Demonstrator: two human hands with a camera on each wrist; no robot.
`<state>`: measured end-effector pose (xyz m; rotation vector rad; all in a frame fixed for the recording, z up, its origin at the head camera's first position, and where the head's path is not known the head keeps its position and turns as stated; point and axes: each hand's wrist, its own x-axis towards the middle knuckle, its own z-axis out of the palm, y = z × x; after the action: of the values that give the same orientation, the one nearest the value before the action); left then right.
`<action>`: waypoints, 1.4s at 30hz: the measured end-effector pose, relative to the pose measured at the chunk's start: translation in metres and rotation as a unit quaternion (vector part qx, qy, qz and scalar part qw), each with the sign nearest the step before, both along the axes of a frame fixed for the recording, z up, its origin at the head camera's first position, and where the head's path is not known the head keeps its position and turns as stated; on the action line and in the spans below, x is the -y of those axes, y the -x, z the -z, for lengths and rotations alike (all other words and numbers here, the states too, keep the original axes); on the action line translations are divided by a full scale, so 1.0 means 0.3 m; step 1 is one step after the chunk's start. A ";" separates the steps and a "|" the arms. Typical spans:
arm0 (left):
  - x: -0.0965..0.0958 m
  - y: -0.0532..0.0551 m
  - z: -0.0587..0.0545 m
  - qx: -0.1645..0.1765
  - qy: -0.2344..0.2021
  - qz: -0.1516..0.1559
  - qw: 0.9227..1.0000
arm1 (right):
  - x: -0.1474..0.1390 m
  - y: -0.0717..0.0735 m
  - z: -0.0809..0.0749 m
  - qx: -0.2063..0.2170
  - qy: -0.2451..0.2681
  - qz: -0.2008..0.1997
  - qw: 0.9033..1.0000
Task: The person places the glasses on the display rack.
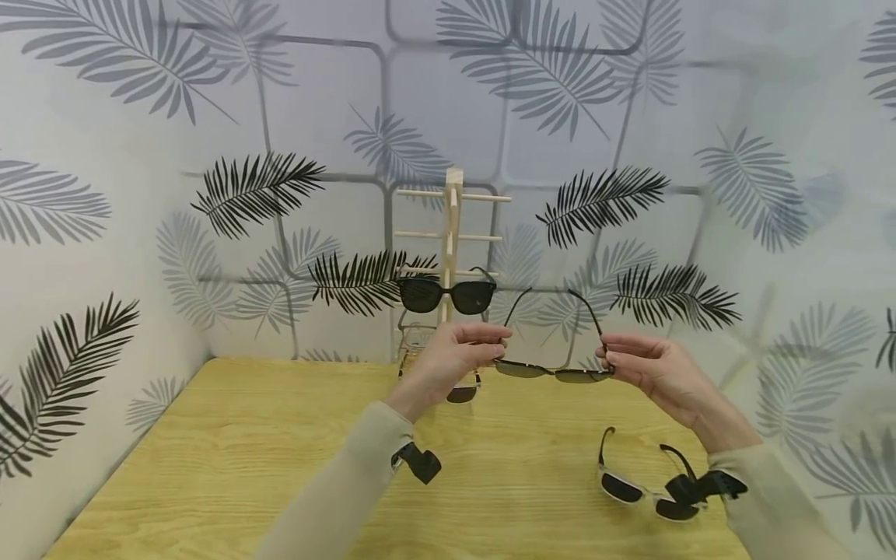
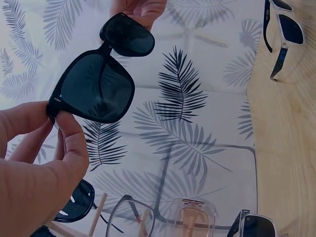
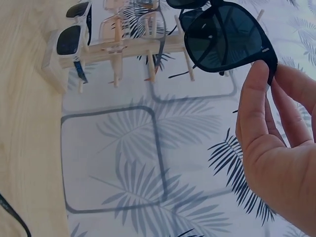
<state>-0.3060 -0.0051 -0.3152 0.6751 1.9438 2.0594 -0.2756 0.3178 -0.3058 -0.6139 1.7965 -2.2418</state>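
Between my two hands is a pair of black sunglasses (image 1: 584, 376), held up above the table with dark lenses low and temples unfolded, pointing away. My left hand (image 1: 451, 362) pinches the frame's left corner between thumb and fingers. At the opposite corner my right hand (image 1: 665, 377) pinches it near the hinge. Close up, the left wrist view shows the thumb and fingers on the dark frame (image 2: 96, 89). In the right wrist view the right hand (image 3: 281, 143) grips the corner beside the lens (image 3: 227, 39).
Behind my left hand stands a wooden eyewear rack (image 1: 453, 183) with peg arms. It bears black sunglasses (image 1: 446, 296), clear-framed glasses (image 2: 131, 217) and light-framed sunglasses (image 1: 462, 394) low down. Another light-framed pair (image 1: 621, 488) lies unfolded on the wooden table (image 1: 280, 435), near my right wrist.
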 end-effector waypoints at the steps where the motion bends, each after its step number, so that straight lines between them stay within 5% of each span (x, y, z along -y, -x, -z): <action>1: 0.007 0.001 -0.009 -0.001 0.001 -0.001 1.000 | 0.006 0.002 -0.010 0.000 0.000 -0.003 1.000; 8: 0.044 -0.002 -0.071 -0.008 -0.003 -0.015 1.000 | 0.041 0.013 -0.066 0.022 0.011 -0.013 1.000; 22: 0.108 -0.015 -0.149 0.039 -0.098 -0.047 0.993 | 0.142 0.026 -0.129 0.058 0.060 -0.015 0.996; 28: 0.150 -0.010 -0.176 0.035 -0.097 -0.045 0.994 | 0.187 0.037 -0.156 0.064 0.033 0.014 0.997; 42: 0.212 0.001 -0.212 0.024 -0.087 -0.046 0.995 | 0.238 0.065 -0.174 0.070 0.039 0.002 0.997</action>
<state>-0.3062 -0.0688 -0.2516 0.5743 1.8154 2.2992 -0.2949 0.2465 -0.2536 -0.4540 1.6519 -2.3035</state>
